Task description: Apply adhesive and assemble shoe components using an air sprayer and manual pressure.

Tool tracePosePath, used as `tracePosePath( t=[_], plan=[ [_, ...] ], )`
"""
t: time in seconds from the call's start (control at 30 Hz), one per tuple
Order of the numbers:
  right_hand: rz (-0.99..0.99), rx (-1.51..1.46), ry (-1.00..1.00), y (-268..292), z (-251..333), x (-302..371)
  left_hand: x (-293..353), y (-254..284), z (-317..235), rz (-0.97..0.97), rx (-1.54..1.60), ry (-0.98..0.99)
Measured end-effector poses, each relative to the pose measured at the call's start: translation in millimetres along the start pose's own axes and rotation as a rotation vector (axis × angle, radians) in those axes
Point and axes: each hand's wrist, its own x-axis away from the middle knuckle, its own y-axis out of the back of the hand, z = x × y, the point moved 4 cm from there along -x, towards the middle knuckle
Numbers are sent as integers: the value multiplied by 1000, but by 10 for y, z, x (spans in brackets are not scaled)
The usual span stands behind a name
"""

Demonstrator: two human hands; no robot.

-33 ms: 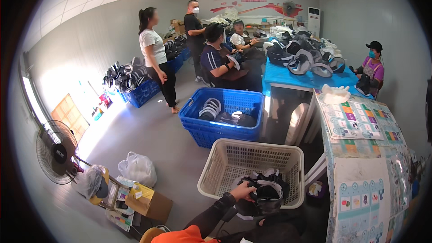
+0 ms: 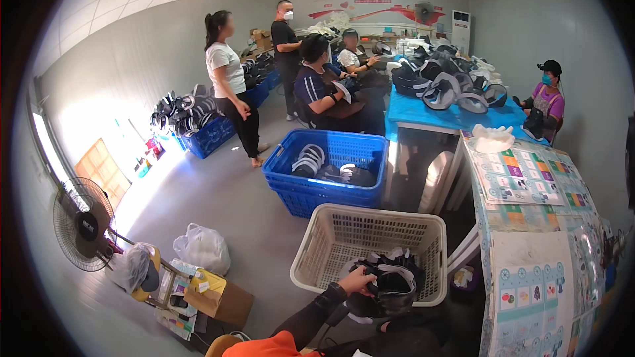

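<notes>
My left hand [image 2: 358,281], at the end of a black-sleeved arm, is closed on the edge of a black shoe upper [image 2: 397,291] with a grey lining. The upper is held over the near side of a cream plastic basket [image 2: 305,251], its opening facing up. More dark uppers [image 2: 415,268] with pale edges lie just behind it inside the basket and are partly covered by it. My right hand does not show. Dark cloth around my lap fills the bottom of the picture.
Stacked blue crates [image 2: 281,182] holding shoe uppers stand behind the basket. A patterned table [image 2: 529,244] is on the right, a blue-covered table [image 2: 423,109] beyond. A fan [image 2: 86,225], a cardboard box [image 2: 231,301] and a plastic bag [image 2: 202,249] are at left. Several people are further back.
</notes>
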Motion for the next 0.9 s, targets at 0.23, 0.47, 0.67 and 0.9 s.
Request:
tracePosePath(
  t=[0.23,0.47,0.67,0.9],
  plan=[
    [-43,12,-21,-32,-68,2,-41,-17,0,23,-2,-18],
    [-9,20,-72,8,-65,0,-27,-15,22,17,-25,-9],
    [-6,12,-71,24,-119,-10,2,-42,54,13,-32,28],
    [3,-2,-87,5,-117,11,-23,-44,70,26,28,5]
  ],
)
